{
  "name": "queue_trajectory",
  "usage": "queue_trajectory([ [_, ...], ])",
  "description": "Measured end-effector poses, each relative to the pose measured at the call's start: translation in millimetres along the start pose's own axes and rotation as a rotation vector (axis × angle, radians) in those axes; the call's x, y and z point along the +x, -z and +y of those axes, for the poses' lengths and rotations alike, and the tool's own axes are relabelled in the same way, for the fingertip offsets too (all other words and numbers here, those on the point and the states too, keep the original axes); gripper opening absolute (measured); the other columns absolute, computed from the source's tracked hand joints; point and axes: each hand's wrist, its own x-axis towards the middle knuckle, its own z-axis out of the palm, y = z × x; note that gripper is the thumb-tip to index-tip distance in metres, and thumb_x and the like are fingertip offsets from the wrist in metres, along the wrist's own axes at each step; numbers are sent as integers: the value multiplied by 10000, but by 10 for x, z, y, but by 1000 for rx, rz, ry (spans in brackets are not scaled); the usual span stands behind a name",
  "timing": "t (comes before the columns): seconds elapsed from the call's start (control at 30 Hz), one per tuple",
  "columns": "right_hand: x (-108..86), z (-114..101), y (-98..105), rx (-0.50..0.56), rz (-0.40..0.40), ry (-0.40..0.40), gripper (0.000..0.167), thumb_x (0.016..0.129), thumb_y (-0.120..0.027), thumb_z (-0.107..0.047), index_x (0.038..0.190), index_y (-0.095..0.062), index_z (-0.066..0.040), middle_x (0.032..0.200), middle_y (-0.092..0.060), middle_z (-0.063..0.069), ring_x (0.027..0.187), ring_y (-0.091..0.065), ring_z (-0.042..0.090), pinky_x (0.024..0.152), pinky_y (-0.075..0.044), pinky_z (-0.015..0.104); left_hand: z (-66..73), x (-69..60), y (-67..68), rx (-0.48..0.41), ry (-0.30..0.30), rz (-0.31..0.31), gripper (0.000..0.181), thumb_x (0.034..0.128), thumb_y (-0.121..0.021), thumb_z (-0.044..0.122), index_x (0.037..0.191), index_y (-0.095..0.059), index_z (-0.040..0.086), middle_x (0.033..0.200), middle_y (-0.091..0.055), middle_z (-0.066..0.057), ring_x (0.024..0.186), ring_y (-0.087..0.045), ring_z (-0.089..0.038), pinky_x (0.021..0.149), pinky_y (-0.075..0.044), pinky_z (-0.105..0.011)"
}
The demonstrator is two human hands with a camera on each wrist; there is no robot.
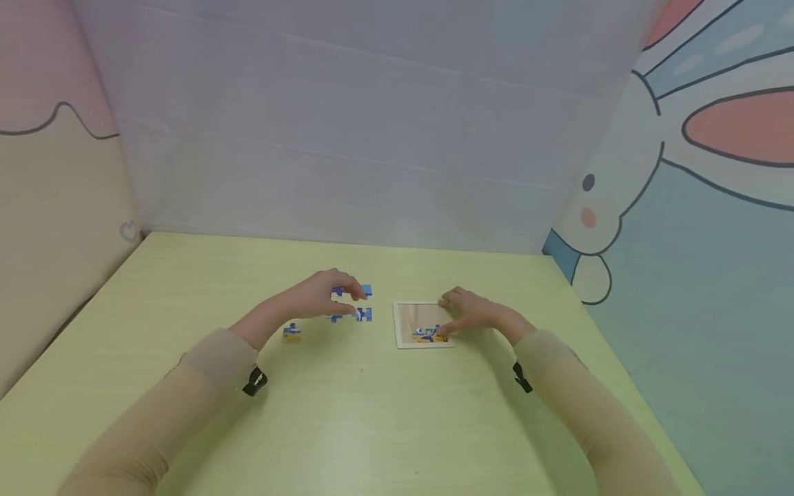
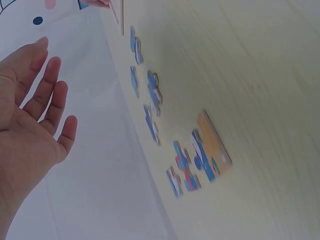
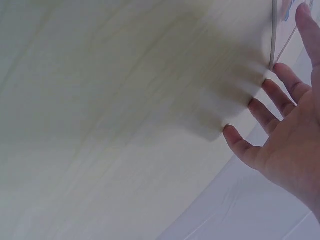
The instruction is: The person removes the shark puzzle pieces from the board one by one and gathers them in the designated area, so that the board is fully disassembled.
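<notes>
My left hand (image 1: 325, 293) hovers over loose jigsaw pieces, its fingers slightly bent with nothing between them in the left wrist view. A blue-and-white jigsaw piece (image 1: 364, 315) lies below its fingertips; another blue piece (image 1: 367, 291) lies farther back. My right hand (image 1: 474, 312) is at the right side of a shallow puzzle tray (image 1: 406, 347). Its spread fingers reach the tray's edge in the right wrist view, while the thumb extends over joined blue-and-orange pieces (image 1: 424, 336) in the tray's front part. The hand covers the tray's right side.
A blue-and-yellow piece (image 1: 291, 335) lies left of the others, near my left wrist. In the left wrist view several loose pieces, among them an orange-and-blue piece (image 2: 215, 142), lie on the pale table (image 1: 360, 427). A white sheet (image 1: 347, 138) hangs behind the table.
</notes>
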Motion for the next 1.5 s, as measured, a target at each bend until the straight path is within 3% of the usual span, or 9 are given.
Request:
queue_trajectory([
  [0.13, 11, 6, 34, -23, 4, 26, 786, 779, -732, -461, 1362, -442, -20, 1397, -406, 170, 1315, -360, 350, 1079, -281, 509, 51, 171, -117, 45, -23, -16, 240, 847, -704, 188, 1082, -665, 162, 1127, -611, 39, 1153, -457, -257, 1005, -331, -497],
  [0.33, 60, 39, 12, -75, 14, -7, 801, 756, -733, -508, 1366, -443, -77, 1402, -412, 125, 1316, -369, 329, 1010, -316, 602, 117, 423, -330, 108, -44, -37, 308, 838, -717, 240, 1125, -665, 142, 1198, -597, 34, 1207, -412, -239, 1034, -250, -545],
  [0.5, 92, 65, -20, -108, 33, -23, 814, 737, -734, -540, 1357, -457, -93, 1393, -428, 117, 1298, -394, 329, 967, -340, 630, 166, 630, -545, 131, -34, -69, 267, 834, -715, 212, 1094, -677, 170, 1201, -608, 16, 1194, -419, -234, 1022, -243, -563],
  [0.73, 45, 63, -40, -102, 57, -22, 797, 732, -739, -538, 1356, -480, -115, 1386, -450, 109, 1288, -412, 330, 946, -340, 646, 170, 850, -782, 144, 11, -133, 289, 816, -721, 233, 1101, -677, 208, 1196, -603, 49, 1160, -423, -194, 997, -276, -487],
  [1.07, 0, 107, -82, -75, 106, 11, 765, 740, -752, -498, 1350, -484, -123, 1385, -472, 107, 1286, -428, 320, 993, -353, 575, 154, 965, -920, 204, 15, -195, 281, 790, -730, 274, 1061, -659, 274, 1034, -576, 123, 1031, -437, -106, 979, -295, -402],
  [1.23, -36, 99, -82, -47, 123, 22, 740, 751, -757, -461, 1352, -481, -130, 1407, -452, 117, 1300, -407, 343, 987, -328, 616, 161, 985, -936, 228, 2, -200, 269, 786, -736, 300, 1046, -671, 278, 1062, -568, 118, 1045, -424, -103, 997, -277, -403],
  [1.5, -60, 137, -109, -4, 145, 97, 724, 764, -769, -389, 1348, -475, -78, 1402, -448, 145, 1314, -384, 342, 1071, -298, 502, 179, 996, -959, 256, -1, -210, 238, 793, -737, 309, 1023, -677, 287, 1094, -563, 112, 1079, -418, -110, 998, -278, -404],
])
